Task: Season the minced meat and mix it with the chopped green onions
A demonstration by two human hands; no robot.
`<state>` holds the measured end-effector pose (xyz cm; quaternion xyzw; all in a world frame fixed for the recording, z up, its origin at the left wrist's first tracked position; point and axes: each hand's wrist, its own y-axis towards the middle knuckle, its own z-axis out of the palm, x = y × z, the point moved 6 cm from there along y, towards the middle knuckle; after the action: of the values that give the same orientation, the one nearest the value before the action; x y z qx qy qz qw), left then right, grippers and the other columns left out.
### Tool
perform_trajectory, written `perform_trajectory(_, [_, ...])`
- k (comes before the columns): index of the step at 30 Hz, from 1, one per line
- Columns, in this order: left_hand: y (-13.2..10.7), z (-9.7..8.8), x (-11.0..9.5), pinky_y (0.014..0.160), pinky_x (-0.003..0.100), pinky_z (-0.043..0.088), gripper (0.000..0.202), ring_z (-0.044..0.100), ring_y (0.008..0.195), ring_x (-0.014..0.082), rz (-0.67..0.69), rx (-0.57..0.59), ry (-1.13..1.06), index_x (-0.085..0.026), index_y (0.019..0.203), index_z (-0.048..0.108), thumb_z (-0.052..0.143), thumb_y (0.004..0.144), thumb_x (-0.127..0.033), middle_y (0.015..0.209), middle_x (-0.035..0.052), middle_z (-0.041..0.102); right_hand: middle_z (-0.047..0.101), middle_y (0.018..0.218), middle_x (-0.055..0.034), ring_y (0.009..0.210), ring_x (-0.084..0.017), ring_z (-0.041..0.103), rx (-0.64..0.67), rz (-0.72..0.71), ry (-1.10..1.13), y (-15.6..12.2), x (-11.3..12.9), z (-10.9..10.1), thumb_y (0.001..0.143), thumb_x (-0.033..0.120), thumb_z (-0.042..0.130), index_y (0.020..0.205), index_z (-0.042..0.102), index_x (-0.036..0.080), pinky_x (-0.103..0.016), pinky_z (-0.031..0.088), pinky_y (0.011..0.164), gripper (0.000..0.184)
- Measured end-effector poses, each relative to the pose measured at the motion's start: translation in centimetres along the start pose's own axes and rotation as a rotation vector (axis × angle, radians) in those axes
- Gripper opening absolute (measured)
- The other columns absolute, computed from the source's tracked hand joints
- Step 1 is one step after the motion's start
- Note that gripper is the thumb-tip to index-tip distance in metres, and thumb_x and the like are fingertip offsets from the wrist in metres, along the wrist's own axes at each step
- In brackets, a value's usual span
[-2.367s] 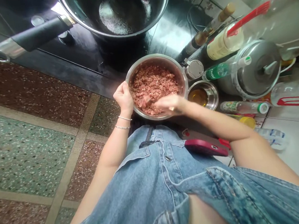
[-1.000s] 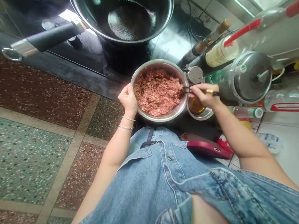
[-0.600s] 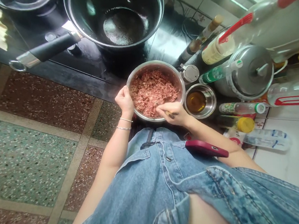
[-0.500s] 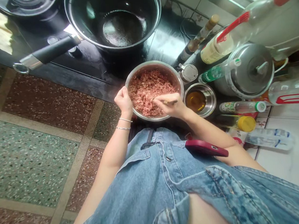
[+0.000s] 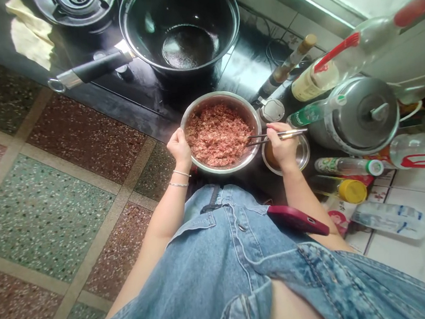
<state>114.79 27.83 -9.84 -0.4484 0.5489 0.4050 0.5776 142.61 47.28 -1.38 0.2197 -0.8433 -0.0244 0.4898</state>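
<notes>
A steel bowl (image 5: pixel 225 169) full of raw minced meat (image 5: pixel 219 133) sits at the counter's front edge. My left hand (image 5: pixel 179 145) grips its left rim, fingers closed, thumb on top. Over the bowl's right side, my right hand (image 5: pixel 283 145) is closed round a pair of chopsticks (image 5: pixel 259 139), whose tips reach into the meat near the right wall. Beneath that hand is a smaller steel bowl (image 5: pixel 305 153) holding amber liquid, partly hidden by the hand and wrist.
Behind the bowl a dark wok (image 5: pixel 181 37) stands on the stove, its handle (image 5: pixel 91 71) pointing left. A grey lidded pot (image 5: pixel 368 114), a green-labelled bottle (image 5: pixel 306 114) and several other bottles crowd the right side. A red phone (image 5: pixel 297 219) juts from my clothing.
My right hand has moved right, from over the meat to above the small bowl, bringing the chopsticks into clearer view. My left hand keeps its hold on the rim. The view has shifted slightly.
</notes>
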Motion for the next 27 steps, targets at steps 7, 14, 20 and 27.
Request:
perform_trajectory(7, [-2.7, -2.8, 0.4, 0.059, 0.022, 0.037, 0.039, 0.041, 0.058, 0.0100, -0.022, -0.073, -0.011, -0.016, 0.061, 0.054, 0.060, 0.086, -0.046, 0.059, -0.0029, 0.046, 0.071, 0.115, -0.0086, 0.099, -0.023, 0.068, 0.233, 0.402, 0.192, -2.6, -4.1, 3.5, 0.082, 0.039, 0.058, 0.125, 0.068, 0.017, -0.039, 0.058, 0.087, 0.049])
perform_trajectory(14, [-5.1, -10.8, -1.3, 0.062, 0.023, 0.039, 0.039, 0.044, 0.061, 0.0105, -0.044, -0.237, 0.083, -0.015, 0.068, 0.063, 0.062, 0.082, -0.051, 0.063, -0.0015, 0.053, 0.072, 0.100, -0.0063, 0.082, -0.020, 0.067, 0.441, 0.329, 0.228, -3.6, 0.3, 8.0, 0.080, 0.039, 0.055, 0.133, 0.064, 0.019, -0.036, 0.059, 0.075, 0.057])
perform_trajectory(20, [-3.4, -22.5, -4.0, 0.062, 0.022, 0.038, 0.041, 0.042, 0.061, 0.0095, -0.045, -0.422, 0.081, -0.014, 0.070, 0.063, 0.064, 0.078, -0.054, 0.064, -0.0020, 0.051, 0.061, 0.064, 0.0022, 0.042, -0.009, 0.043, 0.665, 0.323, 0.317, -7.4, 8.8, 15.9, 0.079, 0.040, 0.058, 0.143, 0.055, 0.020, -0.025, 0.042, 0.040, 0.067])
perform_trajectory(27, [1.6, -40.5, -5.9, 0.057, 0.022, 0.032, 0.041, 0.035, 0.059, 0.0099, -0.005, -0.567, 0.229, -0.016, 0.063, 0.055, 0.060, 0.082, -0.051, 0.059, -0.0033, 0.041, 0.059, 0.064, 0.0024, 0.041, -0.009, 0.042, 0.830, 0.306, 0.361, -14.5, 20.1, 30.5, 0.076, 0.041, 0.059, 0.136, 0.062, 0.019, -0.025, 0.039, 0.038, 0.063])
